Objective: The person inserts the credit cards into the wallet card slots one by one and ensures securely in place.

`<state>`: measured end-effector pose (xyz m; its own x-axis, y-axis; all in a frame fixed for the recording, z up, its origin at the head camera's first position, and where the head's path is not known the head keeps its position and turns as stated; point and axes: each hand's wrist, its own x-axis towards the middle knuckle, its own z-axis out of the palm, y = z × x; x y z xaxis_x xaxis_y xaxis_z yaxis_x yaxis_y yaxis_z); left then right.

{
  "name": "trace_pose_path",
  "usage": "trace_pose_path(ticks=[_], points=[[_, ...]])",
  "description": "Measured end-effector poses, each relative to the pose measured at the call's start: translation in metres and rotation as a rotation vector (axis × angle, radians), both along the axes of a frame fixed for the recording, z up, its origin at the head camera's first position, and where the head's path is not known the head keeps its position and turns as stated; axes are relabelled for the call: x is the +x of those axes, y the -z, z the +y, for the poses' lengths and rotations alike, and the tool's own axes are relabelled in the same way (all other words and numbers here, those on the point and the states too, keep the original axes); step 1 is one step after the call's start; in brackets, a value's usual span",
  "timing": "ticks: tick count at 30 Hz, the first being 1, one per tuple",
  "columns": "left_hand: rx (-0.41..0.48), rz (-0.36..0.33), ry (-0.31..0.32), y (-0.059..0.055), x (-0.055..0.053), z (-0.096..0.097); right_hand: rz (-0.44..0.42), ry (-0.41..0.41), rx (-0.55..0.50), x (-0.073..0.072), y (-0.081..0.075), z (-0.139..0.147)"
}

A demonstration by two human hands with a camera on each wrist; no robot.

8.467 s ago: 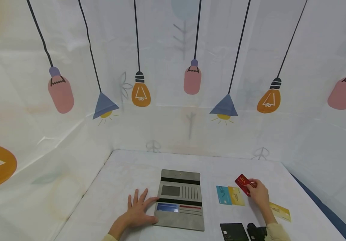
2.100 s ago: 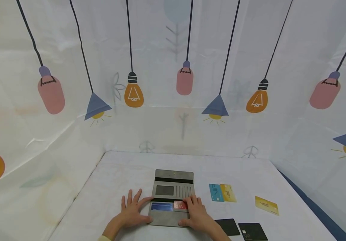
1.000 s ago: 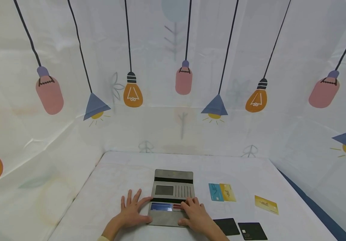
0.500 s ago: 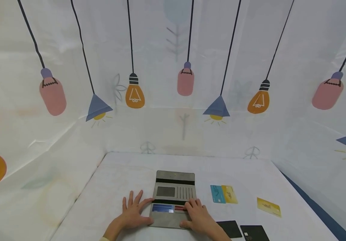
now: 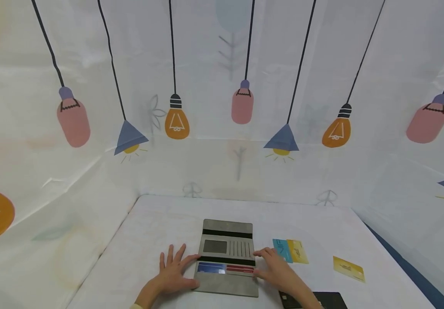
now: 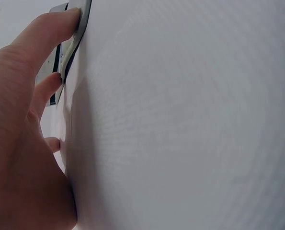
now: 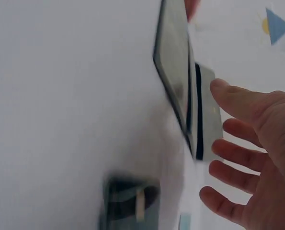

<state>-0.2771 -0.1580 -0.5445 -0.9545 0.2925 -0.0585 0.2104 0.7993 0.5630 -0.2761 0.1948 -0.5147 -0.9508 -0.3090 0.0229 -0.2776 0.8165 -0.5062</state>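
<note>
A grey card wallet (image 5: 225, 284) lies unfolded on the white table. Its lower part holds a blue card (image 5: 212, 268) at left and a red card (image 5: 240, 269) at right, of which only a strip shows. My left hand (image 5: 173, 274) is spread out, thumb and index finger touching the wallet's left edge; the left wrist view shows the thumb against that edge. My right hand (image 5: 277, 270) is beside the wallet's right edge, fingertips close to it. In the right wrist view its fingers (image 7: 240, 156) are spread apart with nothing between them.
Right of the wallet, a teal card (image 5: 282, 249) lies partly beside a yellow card (image 5: 298, 252). Another yellow card (image 5: 349, 269) lies farther right. Black cards (image 5: 330, 299) at the front are partly covered by the right forearm. A white printed sheet (image 5: 222, 167) hangs behind the table.
My right hand brought the red card from the right into the wallet's slot and pushed it deeper. Now it has come off the card and moved right. The left hand stayed at the edge.
</note>
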Motion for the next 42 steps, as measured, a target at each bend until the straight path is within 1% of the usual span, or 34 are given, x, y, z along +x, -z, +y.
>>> trace_pose_path(ticks=[3, 6, 9, 12, 15, 18, 22, 25, 28, 30, 34, 37, 42], points=[[-0.003, -0.007, 0.004, 0.0, -0.001, 0.002, 0.041, 0.09, -0.013, -0.004, -0.004, 0.029], [-0.009, -0.01, 0.003, 0.0, -0.002, 0.003, 0.079, 0.157, -0.001, -0.008, -0.008, 0.063], [-0.017, -0.009, 0.0, 0.0, -0.002, 0.004, 0.101, 0.214, 0.04, -0.01, -0.012, 0.1], [-0.021, -0.005, 0.003, 0.0, -0.002, 0.003, 0.088, 0.286, 0.074, -0.01, -0.017, 0.134], [-0.027, -0.004, 0.0, -0.001, -0.001, 0.003, 0.06, 0.338, 0.101, -0.01, -0.019, 0.165], [-0.014, -0.001, -0.001, -0.001, 0.0, 0.002, 0.044, 0.373, 0.126, -0.008, -0.017, 0.191], [-0.018, -0.008, -0.001, -0.001, -0.001, 0.001, 0.01, 0.395, 0.167, -0.005, -0.01, 0.218], [-0.023, -0.01, -0.003, 0.0, -0.001, 0.001, -0.05, 0.409, 0.186, -0.001, -0.002, 0.233], [-0.025, -0.009, -0.003, 0.0, -0.001, 0.001, -0.115, 0.44, 0.199, 0.003, 0.005, 0.243], [-0.03, -0.008, -0.001, 0.0, -0.001, 0.0, -0.138, 0.456, 0.203, 0.005, 0.01, 0.248], [-0.034, -0.004, -0.001, 0.0, -0.002, 0.0, -0.122, 0.456, 0.214, 0.006, 0.016, 0.252], [-0.026, -0.003, -0.005, -0.001, -0.002, 0.001, -0.102, 0.438, 0.234, 0.005, 0.015, 0.253], [-0.026, -0.003, -0.011, -0.004, -0.001, 0.002, -0.102, 0.422, 0.252, 0.003, 0.013, 0.251]])
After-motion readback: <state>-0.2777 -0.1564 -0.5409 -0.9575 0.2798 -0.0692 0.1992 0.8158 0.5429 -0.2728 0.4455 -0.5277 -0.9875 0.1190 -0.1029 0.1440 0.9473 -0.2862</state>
